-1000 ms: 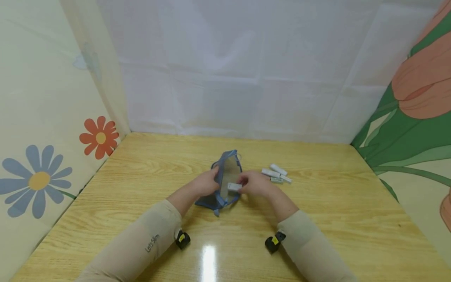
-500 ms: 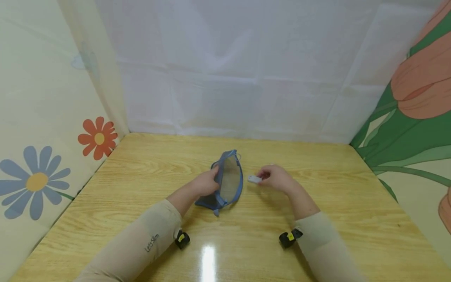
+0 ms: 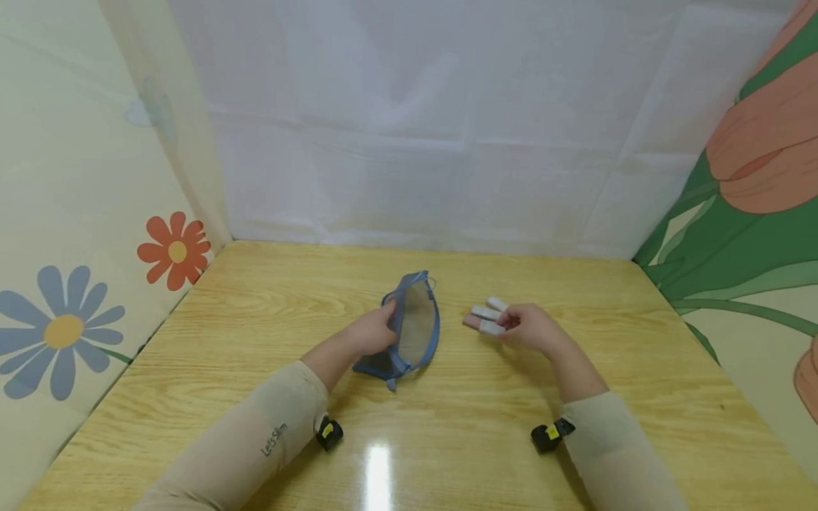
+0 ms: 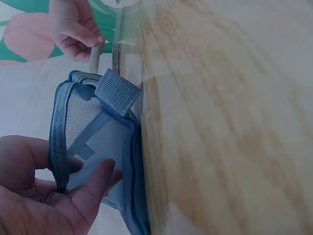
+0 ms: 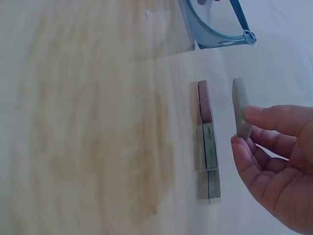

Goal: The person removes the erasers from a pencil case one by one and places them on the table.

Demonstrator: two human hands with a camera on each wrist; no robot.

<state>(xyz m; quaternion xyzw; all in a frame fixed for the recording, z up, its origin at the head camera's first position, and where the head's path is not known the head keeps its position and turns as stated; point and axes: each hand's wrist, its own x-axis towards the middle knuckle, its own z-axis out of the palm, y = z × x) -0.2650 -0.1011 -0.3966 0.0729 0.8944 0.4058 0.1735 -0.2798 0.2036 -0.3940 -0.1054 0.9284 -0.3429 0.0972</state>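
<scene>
A blue mesh zip pouch (image 3: 418,323) stands on the table with its mouth spread toward the right. My left hand (image 3: 373,331) holds the pouch by its zipper edge, thumb and fingers on either side of the rim (image 4: 59,137). To the right, my right hand (image 3: 533,328) pinches a small pale bar (image 5: 240,105) between thumb and fingers, close over a group of similar bars. In the right wrist view, a pinkish bar (image 5: 204,101) and a grey-green bar (image 5: 210,146) lie beside the held one. My right fingers partly cover the group in the head view.
The wood-grain table (image 3: 255,298) runs back to a white cloth (image 3: 409,142). Flower-printed sheets (image 3: 760,184) hang at both sides. A blue fabric tab (image 4: 117,92) sits at the pouch's near end, and a small ring (image 5: 249,37) hangs at its other end.
My right hand has moved from the pouch's mouth rightward to the group, carrying the pale bar. My left hand and the pouch have stayed in place.
</scene>
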